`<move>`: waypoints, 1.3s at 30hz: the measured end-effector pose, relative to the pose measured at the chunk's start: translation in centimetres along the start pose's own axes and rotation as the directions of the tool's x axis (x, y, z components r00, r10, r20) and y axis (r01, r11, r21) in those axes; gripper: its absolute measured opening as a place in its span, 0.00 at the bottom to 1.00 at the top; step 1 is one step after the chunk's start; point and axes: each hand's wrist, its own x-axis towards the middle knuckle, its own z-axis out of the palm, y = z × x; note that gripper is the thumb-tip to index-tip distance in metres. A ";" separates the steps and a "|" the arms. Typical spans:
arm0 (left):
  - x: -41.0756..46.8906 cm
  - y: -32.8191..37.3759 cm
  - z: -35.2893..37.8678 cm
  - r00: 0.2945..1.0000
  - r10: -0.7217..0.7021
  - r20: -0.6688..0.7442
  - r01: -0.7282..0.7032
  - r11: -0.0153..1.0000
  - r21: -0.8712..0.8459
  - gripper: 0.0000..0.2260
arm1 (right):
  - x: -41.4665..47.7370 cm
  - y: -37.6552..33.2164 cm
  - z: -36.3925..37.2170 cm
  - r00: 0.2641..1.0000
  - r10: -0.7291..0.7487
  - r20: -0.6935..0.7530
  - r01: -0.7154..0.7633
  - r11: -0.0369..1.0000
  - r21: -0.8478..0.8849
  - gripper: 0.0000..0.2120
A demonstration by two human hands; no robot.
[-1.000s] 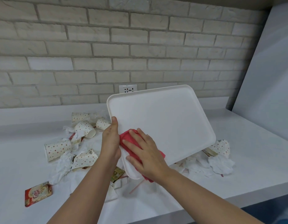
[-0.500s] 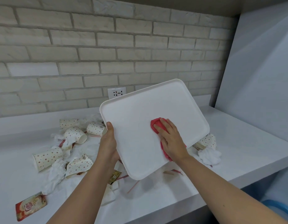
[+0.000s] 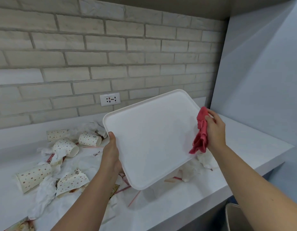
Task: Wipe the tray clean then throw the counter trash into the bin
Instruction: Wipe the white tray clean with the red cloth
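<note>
White desk (image 3: 244,147) runs along a pale brick wall (image 3: 111,47); a wall socket (image 3: 110,99) sits just above the desk's back edge. A plain blue-grey side panel (image 3: 261,72) closes the right end.

I see the tray (image 3: 152,139) held clear of the desk, tilted, its top face toward the camera. Left hand (image 3: 111,152) grips its left edge, thumb on top; the fingers underneath are hidden. Right hand (image 3: 216,130) has its fingers curled round the red cloth (image 3: 201,135), which hangs bunched against the tray's right edge.

Trash on the desk, left of the tray: dotted paper cups (image 3: 66,147), all lying on their sides, mixed with crumpled tissues (image 3: 44,194). A thin red straw (image 3: 134,198) lies near the front. A printed sachet (image 3: 22,225) is at the lower left, partly cut off. More tissue (image 3: 206,160) lies beneath the tray's right corner. The tray and left forearm cover the middle of the pile.

Rim of a grey container (image 3: 232,215) shows below the desk's front edge, lower right.
</note>
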 end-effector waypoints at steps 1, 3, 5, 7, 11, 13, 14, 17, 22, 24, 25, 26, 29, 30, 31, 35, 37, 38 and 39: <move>0.4 -0.2 0.5 1.000 -0.002 0.007 0.002 1.000 -0.006 0.26 | 0.6 -0.2 -0.8 0.996 0.076 -0.041 -0.071 0.991 0.111 0.10; 1.1 -0.4 1.5 1.000 0.005 0.028 -0.004 0.999 -0.033 0.23 | 1.9 0.2 -2.3 0.971 0.236 -0.047 -0.212 0.931 0.298 0.05; 2.3 -1.2 2.9 0.999 -0.004 0.039 0.006 0.998 -0.067 0.22 | 3.0 1.2 -3.8 0.927 0.369 0.063 -0.360 0.832 0.421 0.10; 3.2 -1.7 4.0 0.999 -0.007 0.042 0.012 0.994 -0.105 0.25 | 3.3 2.0 -4.9 0.880 0.435 0.189 -0.472 0.770 0.428 0.18; 5.8 -3.0 8.5 1.000 -0.020 0.021 0.023 0.981 -0.194 0.22 | 5.7 3.2 -6.5 0.759 0.538 0.366 -0.628 0.753 0.195 0.26; 7.1 -3.5 11.1 0.999 -0.033 0.026 0.038 0.975 -0.220 0.20 | 7.2 4.2 -6.8 0.708 0.588 0.390 -0.656 0.753 0.057 0.24; 7.8 -3.9 12.5 0.999 -0.041 0.030 0.047 0.971 -0.235 0.20 | 8.1 4.9 -7.0 0.691 0.611 0.386 -0.660 0.751 -0.006 0.22; 10.2 -5.2 16.9 0.997 -0.062 0.045 0.072 0.963 -0.259 0.19 | 10.5 5.7 -7.1 0.602 0.660 0.449 -0.685 0.716 -0.134 0.16; 13.6 -7.7 22.9 0.994 -0.096 0.060 0.108 0.964 -0.243 0.18 | 15.0 6.8 -7.3 0.576 0.691 0.438 -0.661 0.708 -0.248 0.16; 15.0 -8.7 24.8 0.990 -0.127 0.058 0.138 0.960 -0.243 0.18 | 16.8 7.7 -8.0 0.581 0.710 0.397 -0.685 0.690 -0.233 0.16; 15.8 -9.2 25.8 0.988 -0.146 0.060 0.156 0.957 -0.244 0.20 | 17.7 8.1 -8.5 0.574 0.724 0.382 -0.697 0.677 -0.236 0.16; 16.6 -9.7 26.7 0.985 -0.159 0.062 0.169 0.957 -0.234 0.21 | 18.7 8.7 -9.1 0.563 0.742 0.364 -0.719 0.657 -0.226 0.16; 19.0 -11.3 29.3 0.976 -0.202 0.082 0.213 0.961 -0.176 0.24 | 21.1 10.1 -10.5 0.563 0.734 0.380 -0.752 0.646 -0.131 0.14; 19.6 -11.8 30.0 0.973 -0.216 0.085 0.227 0.960 -0.161 0.24 | 21.6 10.8 -11.0 0.602 0.709 0.367 -0.686 0.694 -0.216 0.11; 20.1 -12.0 30.5 0.970 -0.226 0.088 0.237 0.959 -0.155 0.24 | 21.8 11.4 -11.4 0.697 0.635 0.332 -0.544 0.770 -0.333 0.06; 22.1 -12.8 32.7 0.948 -0.272 0.167 0.295 0.946 -0.133 0.19 | 24.1 12.8 -13.0 0.869 0.376 0.322 -0.203 0.864 -0.462 0.11; 22.8 -13.0 33.5 0.930 -0.280 0.238 0.311 0.945 -0.102 0.15 | 25.5 13.1 -13.2 0.861 0.386 0.333 -0.191 0.850 -0.492 0.12; 23.3 -13.3 33.9 0.921 -0.289 0.263 0.319 0.944 -0.080 0.14 | 26.5 13.8 -13.1 0.860 0.388 0.331 -0.151 0.814 -0.561 0.13; 23.6 -13.6 34.2 0.910 -0.304 0.281 0.332 0.942 -0.057 0.13 | 27.2 14.1 -12.8 0.847 0.396 0.354 -0.103 0.776 -0.622 0.12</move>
